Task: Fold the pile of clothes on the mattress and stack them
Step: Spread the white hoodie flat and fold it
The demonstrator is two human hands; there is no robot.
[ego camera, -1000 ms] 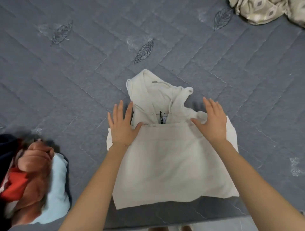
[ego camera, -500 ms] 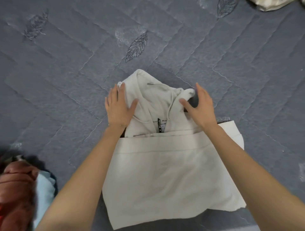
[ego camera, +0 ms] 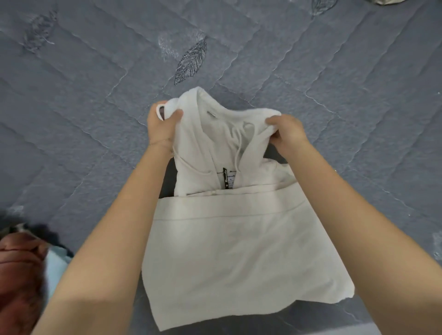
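A cream-white hoodie (ego camera: 234,251) lies partly folded on the grey quilted mattress (ego camera: 95,107), its body folded into a rectangle toward me and its hood (ego camera: 210,134) pointing away. A black neck label shows at the collar. My left hand (ego camera: 161,126) grips the hood's left edge, thumb on top. My right hand (ego camera: 285,134) pinches the hood's right edge. Both hands hold the hood lifted off the mattress.
A pile of clothes (ego camera: 21,275) in rust-red, light blue and dark cloth sits at the lower left edge. A patterned beige cloth (ego camera: 387,2) peeks in at the top right. The mattress front edge runs along the bottom of the view.
My hands moved from lying flat on the folded body up to the hood, then closed on its two edges and lifted it. The camera shifted forward.
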